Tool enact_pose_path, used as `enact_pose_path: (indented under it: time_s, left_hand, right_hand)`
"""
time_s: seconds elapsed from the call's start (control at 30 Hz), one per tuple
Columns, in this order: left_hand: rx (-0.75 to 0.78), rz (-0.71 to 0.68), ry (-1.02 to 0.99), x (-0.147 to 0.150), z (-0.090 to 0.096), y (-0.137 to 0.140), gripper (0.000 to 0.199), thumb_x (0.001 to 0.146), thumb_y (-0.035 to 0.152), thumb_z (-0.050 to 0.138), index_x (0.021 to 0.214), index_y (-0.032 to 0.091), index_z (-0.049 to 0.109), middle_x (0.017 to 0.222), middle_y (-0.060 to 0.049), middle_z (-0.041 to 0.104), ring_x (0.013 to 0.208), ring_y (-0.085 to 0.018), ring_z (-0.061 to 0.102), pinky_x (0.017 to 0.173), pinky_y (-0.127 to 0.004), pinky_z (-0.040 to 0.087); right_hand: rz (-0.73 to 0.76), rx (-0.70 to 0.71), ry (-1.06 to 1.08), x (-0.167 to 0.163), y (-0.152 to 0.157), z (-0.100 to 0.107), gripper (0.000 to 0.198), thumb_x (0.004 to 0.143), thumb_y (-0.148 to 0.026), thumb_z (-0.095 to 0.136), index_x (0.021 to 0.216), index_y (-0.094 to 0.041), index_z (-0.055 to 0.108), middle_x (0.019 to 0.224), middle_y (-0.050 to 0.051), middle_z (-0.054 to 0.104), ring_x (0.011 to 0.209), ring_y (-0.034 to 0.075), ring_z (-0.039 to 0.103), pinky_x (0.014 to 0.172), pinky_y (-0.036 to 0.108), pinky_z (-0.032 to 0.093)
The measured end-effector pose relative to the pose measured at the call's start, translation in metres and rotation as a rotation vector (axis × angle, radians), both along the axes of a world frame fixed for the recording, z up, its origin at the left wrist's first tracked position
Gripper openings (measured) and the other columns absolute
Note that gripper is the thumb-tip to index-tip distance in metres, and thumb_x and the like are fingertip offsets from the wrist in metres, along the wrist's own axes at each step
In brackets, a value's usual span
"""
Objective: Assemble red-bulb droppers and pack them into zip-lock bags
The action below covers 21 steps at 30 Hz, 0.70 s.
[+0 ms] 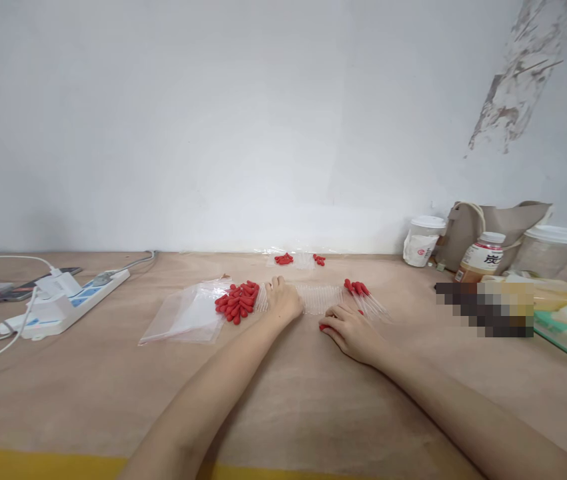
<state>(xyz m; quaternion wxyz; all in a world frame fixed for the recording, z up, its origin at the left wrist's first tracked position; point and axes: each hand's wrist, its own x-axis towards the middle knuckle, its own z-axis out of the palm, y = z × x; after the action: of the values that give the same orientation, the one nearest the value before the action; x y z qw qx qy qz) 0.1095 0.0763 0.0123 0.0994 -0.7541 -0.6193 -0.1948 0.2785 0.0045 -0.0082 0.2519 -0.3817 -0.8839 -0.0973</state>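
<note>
Clear thin droppers with red rubber bulbs lie across the middle of the table. One bunch of red bulbs (236, 303) is heaped at the left, with its clear tubes (321, 300) stretching to the right. My left hand (284, 300) lies over these tubes just right of the bulbs, its fingers bent down around them. My right hand (356, 333) is closed low at the tubes' right end. Red bulbs show at its fingertips and behind its knuckles. Past it, several red bulbs (357, 287) point the other way, their tubes slanting toward the right.
A clear plastic bag (183, 317) lies left of the droppers. Another clear pack with red bulbs (283, 259) rests by the wall. At left is a white power strip (81, 307) with cables; at right stand a paper cup (424, 241), a bottle (481, 259) and a grey bag (508, 223).
</note>
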Motion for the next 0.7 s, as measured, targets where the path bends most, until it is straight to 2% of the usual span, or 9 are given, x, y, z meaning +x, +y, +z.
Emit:
enact_pose_path:
  time_s: [0.23, 0.37, 0.47, 0.53, 0.63, 0.7]
  left_hand:
    - [-0.122, 0.141, 0.013, 0.012, 0.002, 0.017, 0.021, 0.063, 0.022, 0.056, 0.075, 0.008, 0.065, 0.094, -0.022, 0.056, 0.093, -0.034, 0.044, 0.075, -0.043, 0.029]
    - [-0.161, 0.128, 0.01, 0.014, 0.011, 0.013, 0.017, 0.065, 0.023, 0.057, 0.073, 0.01, 0.063, 0.093, -0.021, 0.057, 0.092, -0.034, 0.046, 0.073, -0.043, 0.032]
    - [-0.133, 0.008, 0.008, 0.002, 0.019, -0.006, 0.024, 0.077, 0.028, 0.046, 0.076, 0.01, 0.061, 0.095, -0.02, 0.057, 0.093, -0.033, 0.047, 0.072, -0.04, 0.034]
    - [-0.097, -0.115, 0.014, -0.014, 0.02, -0.025, 0.025, 0.083, 0.028, 0.038, 0.081, 0.013, 0.058, 0.095, -0.014, 0.058, 0.093, -0.027, 0.048, 0.075, -0.037, 0.034]
    - [-0.072, -0.282, 0.029, -0.044, 0.01, -0.05, 0.02, 0.087, 0.026, 0.035, 0.087, 0.018, 0.053, 0.084, -0.004, 0.062, 0.081, -0.018, 0.053, 0.082, -0.034, 0.032]
    - [0.016, -0.453, -0.022, -0.06, -0.002, -0.06, 0.021, 0.089, 0.026, 0.033, 0.089, 0.019, 0.052, 0.081, -0.003, 0.063, 0.076, -0.017, 0.055, 0.085, -0.036, 0.029]
  right_hand:
    - [-0.001, -0.001, 0.011, -0.001, 0.0, -0.001, 0.021, 0.085, -0.021, 0.038, 0.086, -0.019, 0.059, 0.085, 0.006, 0.055, 0.078, 0.016, 0.049, 0.068, 0.03, 0.039]
    - [-0.005, 0.005, 0.016, -0.001, -0.001, 0.0, 0.02, 0.085, -0.02, 0.038, 0.084, -0.019, 0.058, 0.084, 0.006, 0.055, 0.078, 0.016, 0.05, 0.069, 0.03, 0.039]
    - [-0.031, 0.004, 0.045, -0.001, -0.003, 0.0, 0.017, 0.085, -0.021, 0.039, 0.082, -0.018, 0.055, 0.082, 0.007, 0.056, 0.078, 0.017, 0.05, 0.067, 0.03, 0.039]
    - [-0.068, 0.017, 0.068, -0.001, -0.003, -0.001, 0.016, 0.084, -0.022, 0.039, 0.083, -0.018, 0.054, 0.081, 0.007, 0.057, 0.078, 0.018, 0.051, 0.068, 0.031, 0.039]
    - [-0.116, 0.041, 0.089, -0.002, -0.002, -0.002, 0.017, 0.085, -0.023, 0.037, 0.087, -0.018, 0.053, 0.081, 0.007, 0.059, 0.078, 0.019, 0.052, 0.073, 0.034, 0.037]
    - [-0.117, 0.017, 0.126, -0.005, -0.002, -0.003, 0.017, 0.085, -0.024, 0.037, 0.088, -0.018, 0.053, 0.082, 0.006, 0.059, 0.078, 0.019, 0.053, 0.073, 0.034, 0.038]
